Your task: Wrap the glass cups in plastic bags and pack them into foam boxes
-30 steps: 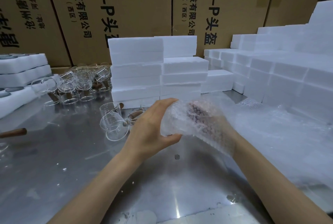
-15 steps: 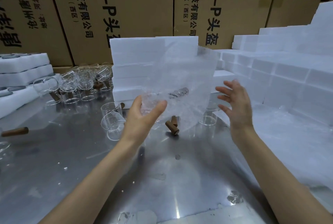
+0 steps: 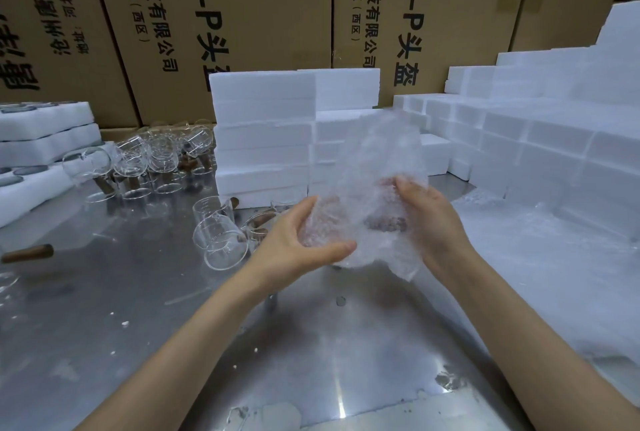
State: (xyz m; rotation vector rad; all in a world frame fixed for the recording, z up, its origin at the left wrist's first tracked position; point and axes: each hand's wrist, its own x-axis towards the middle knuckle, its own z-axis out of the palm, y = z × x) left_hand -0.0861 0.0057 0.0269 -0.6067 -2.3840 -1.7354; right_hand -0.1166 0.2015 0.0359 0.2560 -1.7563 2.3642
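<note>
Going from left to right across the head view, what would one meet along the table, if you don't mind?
Foam trays → cluster of glass cups → left hand → bubble-wrap bag → right hand → stepped foam boxes.

Behind everything stands a wall of tall brown cardboard cartons (image 3: 270, 15) printed with black Chinese characters and large figures, set edge to edge across the whole back. The work surface is a steel table (image 3: 145, 299), scuffed and dotted with white crumbs, with a bright streak of overhead light reflected near its front edge. Light is even, cool and indoor.
</note>
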